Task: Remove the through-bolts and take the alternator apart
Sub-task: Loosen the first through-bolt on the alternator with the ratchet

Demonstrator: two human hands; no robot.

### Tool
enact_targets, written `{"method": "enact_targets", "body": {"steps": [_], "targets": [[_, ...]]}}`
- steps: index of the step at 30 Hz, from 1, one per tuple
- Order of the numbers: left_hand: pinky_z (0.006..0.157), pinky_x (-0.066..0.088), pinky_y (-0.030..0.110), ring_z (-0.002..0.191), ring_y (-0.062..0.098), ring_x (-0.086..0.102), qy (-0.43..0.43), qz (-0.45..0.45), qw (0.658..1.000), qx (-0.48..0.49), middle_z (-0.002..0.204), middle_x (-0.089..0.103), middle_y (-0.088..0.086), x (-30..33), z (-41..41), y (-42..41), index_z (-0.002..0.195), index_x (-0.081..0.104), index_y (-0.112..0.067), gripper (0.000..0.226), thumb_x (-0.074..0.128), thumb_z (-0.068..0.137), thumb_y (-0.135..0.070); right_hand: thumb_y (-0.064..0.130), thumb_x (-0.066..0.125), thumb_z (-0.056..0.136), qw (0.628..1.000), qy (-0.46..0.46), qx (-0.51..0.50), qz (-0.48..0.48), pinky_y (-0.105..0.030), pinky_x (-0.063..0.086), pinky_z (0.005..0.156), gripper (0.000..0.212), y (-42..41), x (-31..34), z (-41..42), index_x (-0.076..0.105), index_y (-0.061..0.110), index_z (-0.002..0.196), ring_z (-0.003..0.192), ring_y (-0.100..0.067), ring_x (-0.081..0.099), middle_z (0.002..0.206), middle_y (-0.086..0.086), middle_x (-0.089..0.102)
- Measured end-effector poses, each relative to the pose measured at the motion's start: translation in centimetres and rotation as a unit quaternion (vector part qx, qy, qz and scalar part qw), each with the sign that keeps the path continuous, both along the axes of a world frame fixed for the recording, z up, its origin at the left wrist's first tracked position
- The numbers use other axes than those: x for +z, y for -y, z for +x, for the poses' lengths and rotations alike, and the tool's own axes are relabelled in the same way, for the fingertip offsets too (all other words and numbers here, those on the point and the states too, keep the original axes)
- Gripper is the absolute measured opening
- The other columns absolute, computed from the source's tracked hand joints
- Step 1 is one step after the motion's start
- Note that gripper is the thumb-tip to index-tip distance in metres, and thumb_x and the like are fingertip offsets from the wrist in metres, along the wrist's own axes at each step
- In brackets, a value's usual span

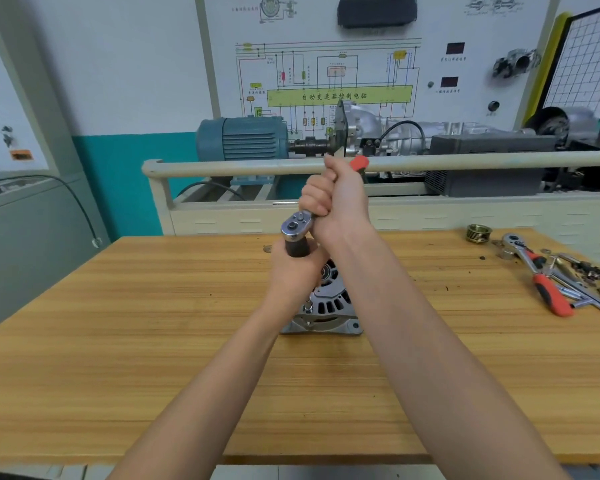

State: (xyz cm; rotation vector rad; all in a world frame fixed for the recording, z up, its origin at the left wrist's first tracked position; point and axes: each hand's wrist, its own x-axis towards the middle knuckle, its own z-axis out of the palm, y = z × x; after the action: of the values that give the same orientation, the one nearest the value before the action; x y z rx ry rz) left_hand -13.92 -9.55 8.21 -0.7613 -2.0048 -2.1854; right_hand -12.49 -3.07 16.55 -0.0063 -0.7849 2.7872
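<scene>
**One legible line on the wiring panel**

On the white training panel (378, 64) at upper centre of the frame, a yellow-green bar (340, 95) carries black Chinese characters reading 自动变速器控制电脑. Smaller captions around the circuit diagram, beside the two dark displays and on the orange tag at far left are too small to read.
</scene>
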Motion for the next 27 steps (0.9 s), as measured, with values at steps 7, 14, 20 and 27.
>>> {"method": "enact_targets", "body": {"steps": [7,14,20,27], "targets": [[0.047,0.036,0.018,0.044,0.008,0.04,-0.054,-0.15,0.973,-0.167,0.047,0.044,-0.004,0.4,-0.1,1.4,0.053,0.046,-0.011,0.031,0.068,0.073,-0.002,0.021,0.043,0.099,0.965,0.035,0.234,0.111,-0.014,0.014,0.023,0.055,-1.3,0.8,-0.3,0.034,0.016,0.045,0.023,-0.004,0.021,0.036,0.007,0.024],[0.041,0.03,0.023,0.04,0.014,0.034,0.024,-0.008,1.0,0.001,0.046,0.038,0.002,0.3,-0.1,0.1,0.055,0.039,-0.013,0.033,0.056,0.079,0.003,0.018,0.048,0.098,1.0,0.008,0.01,-0.014,-0.016,0.015,0.025,0.045,0.1,0.2,-0.5,0.033,0.018,0.055,0.025,-0.005,0.017,0.036,0.009,0.023],[0.045,0.034,0.019,0.041,0.009,0.036,-0.026,-0.075,0.996,-0.046,0.045,0.042,-0.002,-0.2,-0.2,0.4,0.049,0.043,-0.015,0.039,0.064,0.075,0.004,0.019,0.045,0.099,0.986,0.03,0.156,0.058,-0.016,0.014,0.024,0.048,-0.8,0.7,-0.2,0.03,0.019,0.053,0.025,-0.005,0.017,0.038,0.008,0.021],[0.042,0.034,0.015,0.038,0.006,0.04,-0.02,-0.137,0.987,-0.085,0.042,0.043,-0.007,0.3,-0.5,0.6,0.049,0.041,-0.016,0.041,0.062,0.076,0.005,0.02,0.045,0.099,0.982,0.04,0.175,0.05,-0.014,0.014,0.023,0.049,-0.7,0.7,-0.5,0.032,0.018,0.051,0.023,-0.004,0.019,0.035,0.008,0.023]]}}
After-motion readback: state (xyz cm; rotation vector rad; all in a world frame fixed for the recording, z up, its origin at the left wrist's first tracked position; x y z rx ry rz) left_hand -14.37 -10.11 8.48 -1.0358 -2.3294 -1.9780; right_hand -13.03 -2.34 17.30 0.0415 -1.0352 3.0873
